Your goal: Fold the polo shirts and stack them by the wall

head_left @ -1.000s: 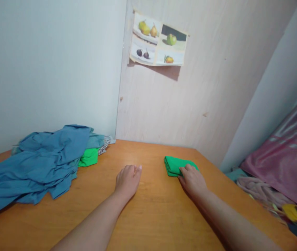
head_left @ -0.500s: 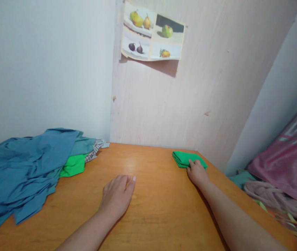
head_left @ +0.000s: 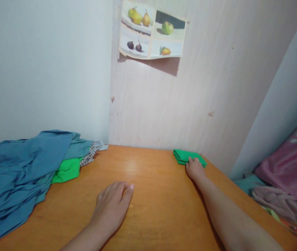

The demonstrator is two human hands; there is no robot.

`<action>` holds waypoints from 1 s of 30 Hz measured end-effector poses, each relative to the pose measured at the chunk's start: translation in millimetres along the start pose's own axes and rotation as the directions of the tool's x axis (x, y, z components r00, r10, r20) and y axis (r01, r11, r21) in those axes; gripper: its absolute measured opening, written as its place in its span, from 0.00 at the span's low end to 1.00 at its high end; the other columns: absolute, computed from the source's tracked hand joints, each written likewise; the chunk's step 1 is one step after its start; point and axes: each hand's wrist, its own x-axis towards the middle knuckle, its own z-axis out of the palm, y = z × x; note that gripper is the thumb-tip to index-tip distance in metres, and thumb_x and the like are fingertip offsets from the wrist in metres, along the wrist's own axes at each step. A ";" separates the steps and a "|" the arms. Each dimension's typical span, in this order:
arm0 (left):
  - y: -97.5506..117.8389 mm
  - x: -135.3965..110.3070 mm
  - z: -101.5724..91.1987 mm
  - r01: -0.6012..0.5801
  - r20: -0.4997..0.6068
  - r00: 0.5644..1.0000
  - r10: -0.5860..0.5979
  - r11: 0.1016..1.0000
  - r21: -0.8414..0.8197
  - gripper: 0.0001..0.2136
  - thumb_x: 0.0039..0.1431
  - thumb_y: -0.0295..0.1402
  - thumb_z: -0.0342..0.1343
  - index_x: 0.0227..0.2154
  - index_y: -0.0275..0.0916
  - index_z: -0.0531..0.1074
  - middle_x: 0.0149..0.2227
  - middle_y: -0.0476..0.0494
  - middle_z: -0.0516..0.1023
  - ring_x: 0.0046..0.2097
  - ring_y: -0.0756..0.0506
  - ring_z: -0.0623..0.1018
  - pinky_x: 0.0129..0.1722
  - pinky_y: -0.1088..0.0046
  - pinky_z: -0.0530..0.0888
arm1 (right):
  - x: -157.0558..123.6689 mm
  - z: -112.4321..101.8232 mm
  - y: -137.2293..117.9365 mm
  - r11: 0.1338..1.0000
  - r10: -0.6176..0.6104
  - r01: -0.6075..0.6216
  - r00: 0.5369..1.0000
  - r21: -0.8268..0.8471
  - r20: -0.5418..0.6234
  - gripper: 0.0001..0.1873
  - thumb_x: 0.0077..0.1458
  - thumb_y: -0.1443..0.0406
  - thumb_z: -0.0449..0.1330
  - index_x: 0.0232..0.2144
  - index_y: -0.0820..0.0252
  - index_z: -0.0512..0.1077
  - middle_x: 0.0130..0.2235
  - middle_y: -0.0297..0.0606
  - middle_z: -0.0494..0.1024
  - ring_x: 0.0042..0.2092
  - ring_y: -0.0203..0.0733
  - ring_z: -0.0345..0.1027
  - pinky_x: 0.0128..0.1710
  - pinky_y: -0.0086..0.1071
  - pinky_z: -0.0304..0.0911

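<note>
A folded green cloth (head_left: 185, 155) lies flat near the far right corner of the wooden table (head_left: 153, 205). My right hand (head_left: 195, 168) reaches out to it, fingers bent over its near edge and gripping it; the thumb side touches the cloth and the fingertips are partly hidden. Nearer to me, my left hand (head_left: 112, 202) is over the table's left middle, palm down, thumb apart from the loosely bent fingers, with nothing in it. To its left lies a loose heap of blue cloth (head_left: 25, 164), with a bright green cloth (head_left: 67, 170) sticking out from under it.
A striped cloth (head_left: 92, 152) pokes out behind the heap by the wall. Fruit pictures (head_left: 152, 31) hang on the pale panel (head_left: 159, 104) at the table's far edge. Right of the table are pink shiny fabric (head_left: 292, 167) and a crumpled mauve cloth (head_left: 279, 198).
My left hand has drawn slightly back towards me and to the left. My right hand stays at the folded green cloth, almost unmoved. The view has shifted a little.
</note>
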 end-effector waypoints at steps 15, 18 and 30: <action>-1.7 -0.6 0.0 0.003 0.007 1.000 -0.003 1.000 -0.007 0.20 0.68 0.48 0.40 0.36 0.44 0.73 0.42 0.43 0.79 0.47 0.40 0.76 0.50 0.61 0.67 | 12.7 19.3 -0.7 0.998 -0.025 0.024 0.999 0.065 0.022 0.31 0.65 0.62 0.47 0.67 0.68 0.55 0.66 0.56 0.60 0.62 0.56 0.60 0.58 0.44 0.57; -1.8 -0.4 -0.3 0.003 0.007 1.000 -0.003 1.000 -0.003 0.20 0.68 0.48 0.40 0.36 0.44 0.74 0.42 0.44 0.79 0.48 0.40 0.76 0.50 0.60 0.67 | 12.2 19.5 -1.1 0.997 -0.027 0.025 0.999 0.078 0.026 0.31 0.65 0.62 0.47 0.67 0.67 0.55 0.68 0.54 0.57 0.63 0.57 0.59 0.59 0.45 0.56; 3.2 -1.3 -2.2 0.025 0.018 1.000 -0.026 1.000 0.016 0.20 0.68 0.48 0.39 0.37 0.44 0.73 0.42 0.43 0.79 0.48 0.40 0.75 0.48 0.62 0.66 | 0.1 6.1 1.8 0.992 -0.011 0.019 0.998 0.127 -0.065 0.27 0.64 0.64 0.46 0.60 0.70 0.66 0.58 0.55 0.71 0.59 0.53 0.63 0.58 0.38 0.56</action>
